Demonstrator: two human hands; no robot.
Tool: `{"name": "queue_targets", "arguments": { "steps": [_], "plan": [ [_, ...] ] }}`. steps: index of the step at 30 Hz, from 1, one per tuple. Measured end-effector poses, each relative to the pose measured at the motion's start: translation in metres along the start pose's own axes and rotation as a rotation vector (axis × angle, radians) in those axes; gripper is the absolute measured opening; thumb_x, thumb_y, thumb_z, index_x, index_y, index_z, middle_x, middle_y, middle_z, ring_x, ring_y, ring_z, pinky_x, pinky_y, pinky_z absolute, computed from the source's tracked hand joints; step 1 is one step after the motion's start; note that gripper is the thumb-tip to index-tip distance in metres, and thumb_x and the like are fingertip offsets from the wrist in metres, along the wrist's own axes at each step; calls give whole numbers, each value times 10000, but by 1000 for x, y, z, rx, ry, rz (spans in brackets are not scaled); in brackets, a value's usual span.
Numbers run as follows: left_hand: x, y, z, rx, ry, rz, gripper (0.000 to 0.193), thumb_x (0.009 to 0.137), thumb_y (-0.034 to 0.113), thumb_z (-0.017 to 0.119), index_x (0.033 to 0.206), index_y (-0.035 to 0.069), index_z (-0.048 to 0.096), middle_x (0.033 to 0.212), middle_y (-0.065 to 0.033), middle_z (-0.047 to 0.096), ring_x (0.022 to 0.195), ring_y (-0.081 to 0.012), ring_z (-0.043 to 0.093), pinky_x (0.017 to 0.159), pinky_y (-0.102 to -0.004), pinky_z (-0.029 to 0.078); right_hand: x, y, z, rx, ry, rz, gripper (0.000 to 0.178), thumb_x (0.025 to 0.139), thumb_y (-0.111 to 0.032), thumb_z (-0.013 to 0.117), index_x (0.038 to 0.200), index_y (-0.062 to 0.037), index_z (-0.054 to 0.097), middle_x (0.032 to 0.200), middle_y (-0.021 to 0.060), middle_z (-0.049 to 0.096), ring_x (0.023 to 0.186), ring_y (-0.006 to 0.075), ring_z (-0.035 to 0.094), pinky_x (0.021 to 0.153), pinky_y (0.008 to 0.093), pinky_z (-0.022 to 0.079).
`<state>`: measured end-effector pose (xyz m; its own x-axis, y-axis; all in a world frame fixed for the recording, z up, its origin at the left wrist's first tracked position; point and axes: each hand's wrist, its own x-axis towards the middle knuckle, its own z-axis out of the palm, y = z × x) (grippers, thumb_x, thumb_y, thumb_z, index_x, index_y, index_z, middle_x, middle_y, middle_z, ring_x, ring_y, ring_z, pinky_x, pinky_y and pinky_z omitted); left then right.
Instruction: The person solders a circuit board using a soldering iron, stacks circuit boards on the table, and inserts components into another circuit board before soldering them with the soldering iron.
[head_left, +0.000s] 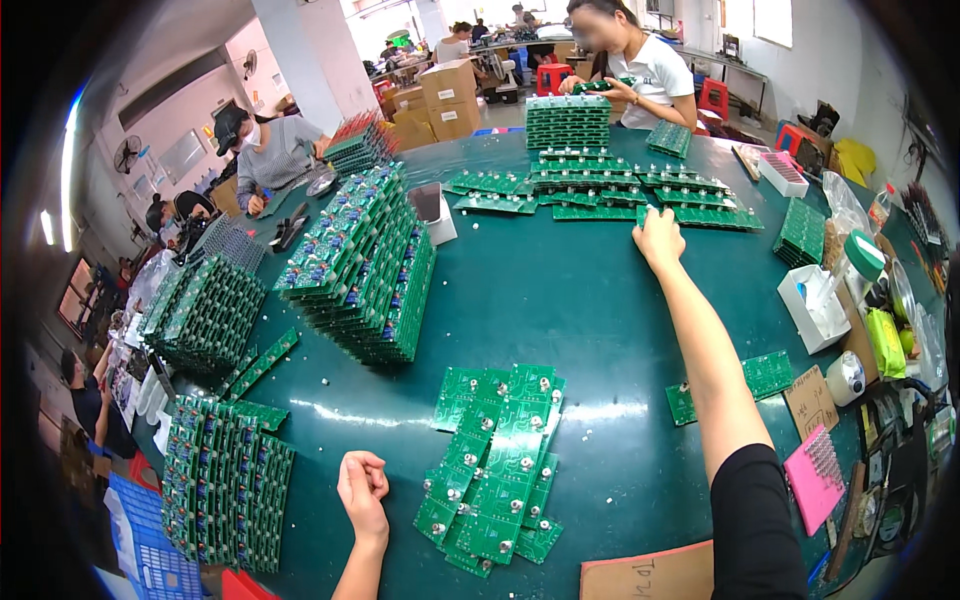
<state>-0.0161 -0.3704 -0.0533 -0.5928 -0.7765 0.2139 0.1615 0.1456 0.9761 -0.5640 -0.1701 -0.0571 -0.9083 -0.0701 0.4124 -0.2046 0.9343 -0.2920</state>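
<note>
My right hand [660, 238] is stretched far across the table, its fingers closed at the front edge of a green circuit board [697, 215] in the far spread of boards. Its fingertips are partly hidden by the hand itself. My left hand [363, 490] is at the near side, fingers curled in, with nothing visible in it. Just right of it lies an untidy pile of green circuit boards [500, 460] with small round metal parts on them. Across from me a co-worker [640, 75] holds a board in both hands.
Tall stacks of circuit boards [360, 270] stand at the left, with another stack [225, 485] nearer me. At right are a loose board [735, 388], a white tissue box [815, 308] and a pink foam block [815, 480]. Cardboard [650, 575] lies at the near edge. Another co-worker [280, 150] sits far left.
</note>
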Motion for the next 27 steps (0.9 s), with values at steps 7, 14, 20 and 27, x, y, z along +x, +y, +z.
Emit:
{"name": "queue_targets", "arguments": {
  "steps": [7, 14, 20, 27],
  "plan": [
    [2, -1, -2, 11, 6, -38, 402, 1067, 343, 343, 883, 42, 537, 660, 18, 409, 539, -35, 314, 451, -198, 232, -1, -9, 4, 0, 38, 80, 533, 819, -448, 721, 1254, -186, 558, 1222, 170, 500, 1054, 359, 587, 774, 440, 560],
    [0, 2, 1, 36, -1, -16, 393, 1067, 336, 345, 885, 44, 534, 648, 15, 413, 516, -41, 308, 441, -196, 218, -1, -5, 8, -15, 86, 88, 448, 803, -365, 729, 1177, -170, 576, 1153, 177, 530, 994, 366, 611, 755, 445, 567],
    [-4, -3, -3, 42, 4, 6, 391, 1064, 342, 358, 879, 47, 536, 650, 19, 411, 527, -40, 309, 448, -197, 217, -16, 1, -3, 92, 115, 51, 479, 795, -313, 726, 1119, -62, 479, 1112, 216, 539, 998, 393, 614, 767, 494, 558],
    [-16, 38, 7, 431, -22, 310, 188, 1004, 106, 452, 899, 16, 579, 839, -15, 525, 728, -99, 467, 666, -246, 395, -57, 5, -91, 298, -47, -184, 460, 814, -380, 684, 1115, -106, 470, 1107, 181, 561, 1001, 382, 614, 814, 493, 516]
  ]
}}
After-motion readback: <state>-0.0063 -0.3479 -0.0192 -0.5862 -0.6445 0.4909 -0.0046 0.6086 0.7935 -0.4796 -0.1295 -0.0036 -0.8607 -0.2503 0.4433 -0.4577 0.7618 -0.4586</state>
